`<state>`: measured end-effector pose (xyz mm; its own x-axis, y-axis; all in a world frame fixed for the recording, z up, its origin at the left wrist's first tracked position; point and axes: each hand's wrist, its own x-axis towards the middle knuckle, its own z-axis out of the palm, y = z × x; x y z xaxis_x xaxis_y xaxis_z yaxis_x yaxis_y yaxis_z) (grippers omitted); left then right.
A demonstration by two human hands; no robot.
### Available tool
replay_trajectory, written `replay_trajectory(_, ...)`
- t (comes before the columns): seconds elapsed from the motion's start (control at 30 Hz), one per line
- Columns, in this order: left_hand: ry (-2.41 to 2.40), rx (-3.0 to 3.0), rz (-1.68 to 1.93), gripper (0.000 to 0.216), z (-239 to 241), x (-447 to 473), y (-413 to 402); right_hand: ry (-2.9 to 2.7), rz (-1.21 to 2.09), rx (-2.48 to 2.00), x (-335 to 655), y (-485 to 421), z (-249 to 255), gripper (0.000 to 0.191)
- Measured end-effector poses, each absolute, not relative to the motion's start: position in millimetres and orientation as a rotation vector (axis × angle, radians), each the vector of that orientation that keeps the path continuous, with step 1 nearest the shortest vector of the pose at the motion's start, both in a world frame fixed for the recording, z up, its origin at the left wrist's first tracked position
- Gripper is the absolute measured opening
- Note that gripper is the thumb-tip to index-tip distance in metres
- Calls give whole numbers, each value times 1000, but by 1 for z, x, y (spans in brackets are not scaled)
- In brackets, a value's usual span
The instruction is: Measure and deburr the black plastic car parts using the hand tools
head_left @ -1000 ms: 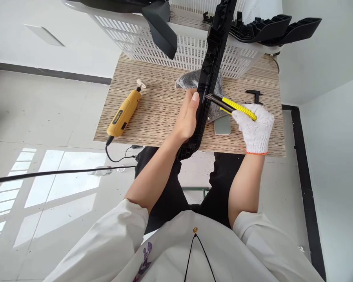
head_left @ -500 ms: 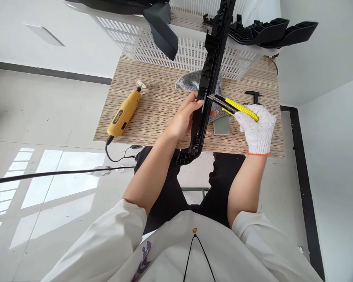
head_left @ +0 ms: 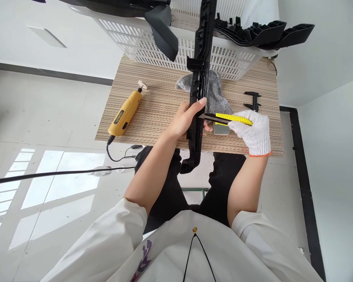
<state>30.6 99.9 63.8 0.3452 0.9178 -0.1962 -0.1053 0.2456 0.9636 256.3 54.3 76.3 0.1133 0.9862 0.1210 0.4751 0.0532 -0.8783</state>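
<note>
bare left hand [head_left: 184, 120] gripping long black plastic part [head_left: 199, 86] mid-length, holding it upright above surface [head_left: 153, 113]. gloved right hand [head_left: 254, 131] clenching yellow utility knife [head_left: 228, 118], blade touching part's edge. part looking rigid, light, ribbed; mid-length hold seeming steadiest.

black plastic part [head_left: 197, 90] | yellow knife [head_left: 228, 118] | white glove [head_left: 254, 133] | striped table [head_left: 159, 113]

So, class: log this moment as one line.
left hand: grips black plastic part | right hand: gloved, holds yellow utility knife, blade at part | over table
</note>
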Motion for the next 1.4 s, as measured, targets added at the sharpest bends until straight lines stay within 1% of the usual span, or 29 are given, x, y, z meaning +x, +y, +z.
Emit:
replay_trajectory(0.1, 942, 1085, 873, 44, 69, 29, 98, -1476, 760, -1534, 255, 54, 77, 19)
replay_trajectory(0.23, 914, 1066, 851, 53, 72, 30, 97, -1437, 756, -1536, 255, 55, 77, 17)
replay_trajectory(0.37, 941, 1089, 915, 54, 65, 33, 100, -1419, 698, -1546, 257, 57, 73, 17)
replay_trajectory(0.47, 939, 1068, 953, 64, 61, 36, 102, -1421, 654, -1551, 256, 59, 69, 17)
replay_trajectory(0.6, 920, 1026, 912, 75, 61, 39, 103, -1453, 585, -1556, 250, 61, 68, 16)
replay_trajectory(0.73, 916, 1055, 927, 71, 60, 40, 102, -1351, 485, -1542, 246, 61, 70, 17)
replay_trajectory(0.8, 913, 1065, 931, 71, 60, 39, 102, -1362, 514, -1545, 246, 61, 71, 17)
replay_trajectory(0.93, 927, 1076, 916, 77, 60, 40, 101, -1382, 554, -1556, 246, 61, 71, 15)
replay_trajectory(1.0, 910, 1067, 925, 73, 61, 40, 101, -1336, 513, -1547, 245, 62, 72, 15)
replay_trajectory(1.1, 869, 1077, 973, 53, 59, 40, 101, -1353, 516, -1514, 246, 61, 71, 15)
replay_trajectory(1.17, 863, 1107, 997, 46, 54, 39, 103, -1418, 546, -1505, 247, 61, 70, 14)
replay_trajectory(1.3, 863, 1161, 1008, 50, 46, 39, 107, -1429, 536, -1518, 248, 61, 68, 16)
replay_trajectory(1.4, 834, 1166, 987, 46, 45, 40, 108, -1365, 492, -1527, 247, 63, 68, 18)
